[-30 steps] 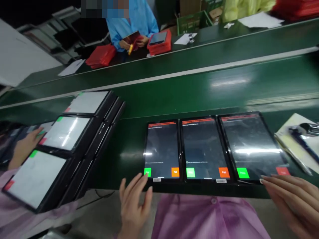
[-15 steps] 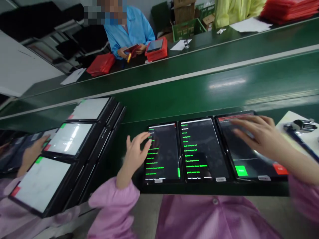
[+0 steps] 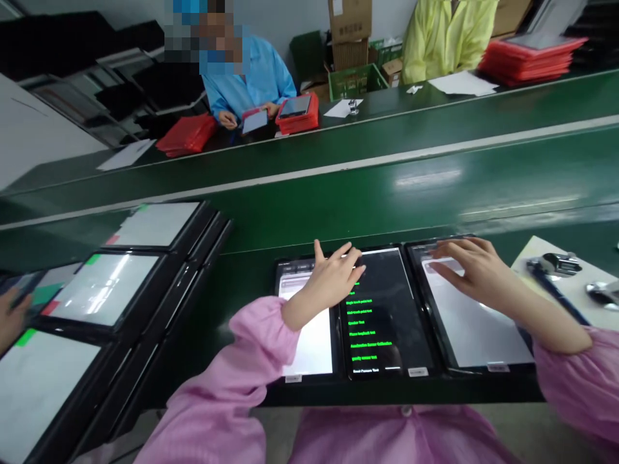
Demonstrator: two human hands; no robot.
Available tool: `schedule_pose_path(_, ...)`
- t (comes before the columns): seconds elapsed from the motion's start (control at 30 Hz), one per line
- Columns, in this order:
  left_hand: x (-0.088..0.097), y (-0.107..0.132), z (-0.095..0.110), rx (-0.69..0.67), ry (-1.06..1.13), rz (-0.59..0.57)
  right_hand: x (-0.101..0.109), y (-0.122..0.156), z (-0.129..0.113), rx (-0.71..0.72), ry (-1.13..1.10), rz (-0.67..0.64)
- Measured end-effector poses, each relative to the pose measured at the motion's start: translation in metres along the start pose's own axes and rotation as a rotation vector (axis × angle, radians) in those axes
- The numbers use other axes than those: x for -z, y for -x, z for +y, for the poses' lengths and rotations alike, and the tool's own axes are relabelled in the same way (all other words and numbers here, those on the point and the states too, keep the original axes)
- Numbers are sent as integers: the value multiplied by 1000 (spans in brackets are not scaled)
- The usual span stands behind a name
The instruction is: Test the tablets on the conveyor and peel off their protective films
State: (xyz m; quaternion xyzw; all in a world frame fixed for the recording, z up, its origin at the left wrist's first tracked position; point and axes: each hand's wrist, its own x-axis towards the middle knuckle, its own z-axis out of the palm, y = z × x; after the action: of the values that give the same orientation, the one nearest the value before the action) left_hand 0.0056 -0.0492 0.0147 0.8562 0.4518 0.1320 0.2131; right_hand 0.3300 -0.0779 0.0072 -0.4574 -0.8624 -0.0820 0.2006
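Mostly black tablet [image 3: 387, 322] with green text

Overhead light glares off a tablet screen [image 3: 101, 290]; frame edges bow outward.

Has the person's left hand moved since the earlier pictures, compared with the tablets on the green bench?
Yes. The left hand moved right and forward: it was at the left edge of the left tablet, and now it lies across that tablet, reaching the middle tablet.
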Motion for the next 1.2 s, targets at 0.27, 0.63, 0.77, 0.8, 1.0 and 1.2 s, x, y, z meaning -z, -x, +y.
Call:
schedule_pose_path(0.27,50,81,-57,225,-39,193,-9,-3,-4,131,20,63)
schedule_pose_path(0.63,38,110,-89,375,-111,194,-7,-12,1,236,83,127)
schedule_pose_path(0.77,35,108,-89,335,-130,195,-4,-40,-30,309,50,52)
schedule_pose_path(0.8,35,108,-89,327,-138,197,-9,-48,-41,321,30,27)
schedule_pose_path(1.0,34,112,-91,295,-180,190,-54,-73,-88,334,-59,-99)
schedule_pose_path(1.2,34,111,-92,280,-201,171,-61,-71,-85,299,-115,-160)
